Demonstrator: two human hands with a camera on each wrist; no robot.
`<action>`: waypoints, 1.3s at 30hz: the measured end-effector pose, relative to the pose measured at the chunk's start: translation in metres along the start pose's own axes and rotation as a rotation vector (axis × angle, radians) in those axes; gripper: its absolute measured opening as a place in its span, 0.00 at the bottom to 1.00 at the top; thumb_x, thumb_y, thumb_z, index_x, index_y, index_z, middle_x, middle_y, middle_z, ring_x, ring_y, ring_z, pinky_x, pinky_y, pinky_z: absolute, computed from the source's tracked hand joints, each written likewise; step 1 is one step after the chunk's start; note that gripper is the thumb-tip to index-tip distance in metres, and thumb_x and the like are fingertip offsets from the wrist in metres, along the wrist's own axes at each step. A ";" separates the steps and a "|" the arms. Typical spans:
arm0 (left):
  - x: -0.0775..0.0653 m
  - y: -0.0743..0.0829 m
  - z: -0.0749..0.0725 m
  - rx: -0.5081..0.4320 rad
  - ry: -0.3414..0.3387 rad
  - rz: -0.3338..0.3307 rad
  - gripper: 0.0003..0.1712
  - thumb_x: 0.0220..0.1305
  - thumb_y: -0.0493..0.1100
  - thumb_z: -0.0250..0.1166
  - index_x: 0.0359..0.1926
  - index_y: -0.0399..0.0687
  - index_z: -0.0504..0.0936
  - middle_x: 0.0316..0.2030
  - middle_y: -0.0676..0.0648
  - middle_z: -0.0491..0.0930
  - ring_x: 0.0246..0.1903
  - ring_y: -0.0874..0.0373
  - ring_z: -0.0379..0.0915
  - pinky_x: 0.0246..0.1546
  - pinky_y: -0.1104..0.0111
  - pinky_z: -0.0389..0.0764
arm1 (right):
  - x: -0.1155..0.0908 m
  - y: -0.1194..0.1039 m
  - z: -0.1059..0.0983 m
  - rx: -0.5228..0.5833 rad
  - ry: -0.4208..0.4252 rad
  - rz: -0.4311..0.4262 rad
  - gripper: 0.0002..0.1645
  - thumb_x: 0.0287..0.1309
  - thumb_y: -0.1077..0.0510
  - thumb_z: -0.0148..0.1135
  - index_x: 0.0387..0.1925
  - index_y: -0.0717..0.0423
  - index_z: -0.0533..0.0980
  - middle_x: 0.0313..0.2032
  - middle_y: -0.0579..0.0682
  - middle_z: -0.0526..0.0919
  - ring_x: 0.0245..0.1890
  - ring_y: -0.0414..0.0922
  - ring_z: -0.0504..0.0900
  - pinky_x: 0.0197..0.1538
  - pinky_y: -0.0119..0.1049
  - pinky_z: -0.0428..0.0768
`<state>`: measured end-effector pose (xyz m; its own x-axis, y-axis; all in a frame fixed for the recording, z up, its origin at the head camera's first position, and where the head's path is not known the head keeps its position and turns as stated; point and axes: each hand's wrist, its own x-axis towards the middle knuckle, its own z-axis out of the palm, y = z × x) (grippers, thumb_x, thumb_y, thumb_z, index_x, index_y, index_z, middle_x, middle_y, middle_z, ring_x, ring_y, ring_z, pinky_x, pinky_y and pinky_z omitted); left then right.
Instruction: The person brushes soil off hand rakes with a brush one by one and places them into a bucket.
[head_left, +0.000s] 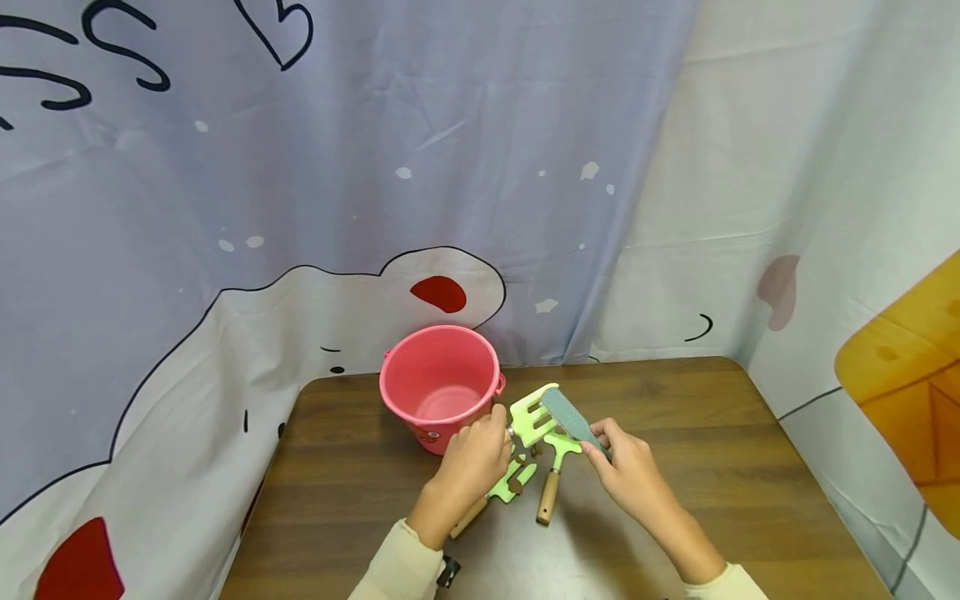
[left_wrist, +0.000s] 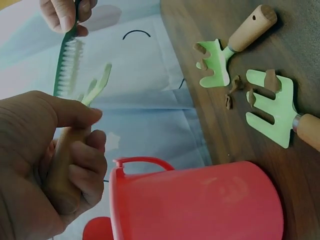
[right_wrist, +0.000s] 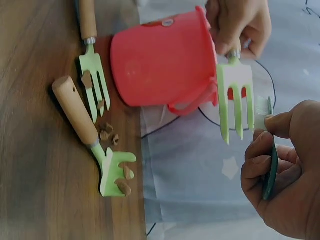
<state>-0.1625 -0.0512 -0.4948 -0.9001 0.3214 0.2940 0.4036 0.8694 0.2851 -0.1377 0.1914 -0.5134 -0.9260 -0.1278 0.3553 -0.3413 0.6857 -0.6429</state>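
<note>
My left hand point(head_left: 476, 454) grips the wooden handle of a light green hand fork point(right_wrist: 236, 82), holding it above the table with its tines toward the right hand. My right hand point(head_left: 633, 471) pinches the handle of a dark green brush point(head_left: 567, 414) with pale bristles point(left_wrist: 72, 65). The brush head is at the fork's tines; whether the bristles touch them I cannot tell. Below lie a second hand fork point(left_wrist: 275, 107) and a small hand rake point(right_wrist: 80, 112), both green with wooden handles. Brown lumps stick to their tines.
A pink bucket point(head_left: 442, 421) stands upright at the back of the wooden table point(head_left: 675, 417), just beyond the left hand. Loose brown crumbs point(right_wrist: 106, 132) lie between the two tools. A printed curtain point(head_left: 450, 125) hangs behind and beside the table.
</note>
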 end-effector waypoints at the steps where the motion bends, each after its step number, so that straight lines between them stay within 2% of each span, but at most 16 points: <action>1: 0.000 0.000 0.001 0.017 0.001 0.013 0.11 0.66 0.41 0.67 0.39 0.45 0.72 0.24 0.50 0.75 0.25 0.47 0.83 0.21 0.58 0.78 | 0.000 -0.002 0.003 0.001 0.004 -0.013 0.10 0.63 0.64 0.69 0.43 0.61 0.78 0.28 0.44 0.82 0.24 0.32 0.73 0.27 0.29 0.75; 6: 0.001 -0.001 0.005 0.075 -0.003 0.055 0.14 0.65 0.46 0.71 0.40 0.46 0.74 0.29 0.49 0.78 0.29 0.49 0.84 0.26 0.58 0.81 | 0.001 -0.010 0.015 0.010 0.018 -0.071 0.10 0.60 0.65 0.71 0.40 0.60 0.77 0.27 0.44 0.83 0.25 0.32 0.74 0.27 0.29 0.76; 12: 0.002 0.000 0.009 0.191 0.077 0.110 0.15 0.63 0.49 0.73 0.37 0.48 0.76 0.29 0.51 0.80 0.31 0.52 0.80 0.32 0.60 0.78 | 0.000 -0.013 0.025 -0.044 0.066 -0.096 0.12 0.56 0.65 0.73 0.37 0.60 0.76 0.25 0.47 0.84 0.24 0.34 0.76 0.26 0.30 0.77; 21: 0.001 0.001 0.012 0.244 0.186 0.137 0.14 0.57 0.49 0.75 0.35 0.48 0.80 0.31 0.51 0.83 0.33 0.52 0.79 0.33 0.62 0.75 | 0.007 -0.008 0.027 -0.048 0.068 -0.032 0.11 0.57 0.65 0.73 0.34 0.59 0.75 0.23 0.47 0.81 0.21 0.36 0.73 0.25 0.30 0.75; 32: 0.000 -0.006 0.013 0.265 0.192 0.177 0.15 0.55 0.50 0.76 0.36 0.47 0.82 0.32 0.50 0.82 0.33 0.52 0.79 0.35 0.63 0.76 | 0.017 0.013 0.020 -0.105 0.069 0.025 0.10 0.60 0.64 0.71 0.35 0.61 0.75 0.23 0.49 0.81 0.21 0.39 0.75 0.25 0.34 0.75; 39: -0.004 -0.009 0.011 0.257 0.196 0.188 0.13 0.55 0.48 0.76 0.37 0.48 0.83 0.31 0.51 0.82 0.32 0.53 0.78 0.34 0.64 0.75 | 0.020 0.029 0.011 -0.098 -0.004 0.151 0.09 0.64 0.61 0.68 0.37 0.63 0.76 0.25 0.51 0.83 0.22 0.42 0.76 0.26 0.35 0.75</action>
<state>-0.1646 -0.0558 -0.5084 -0.7556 0.4282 0.4957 0.4823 0.8757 -0.0213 -0.1673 0.2010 -0.5320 -0.9663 -0.0207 0.2566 -0.1809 0.7639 -0.6195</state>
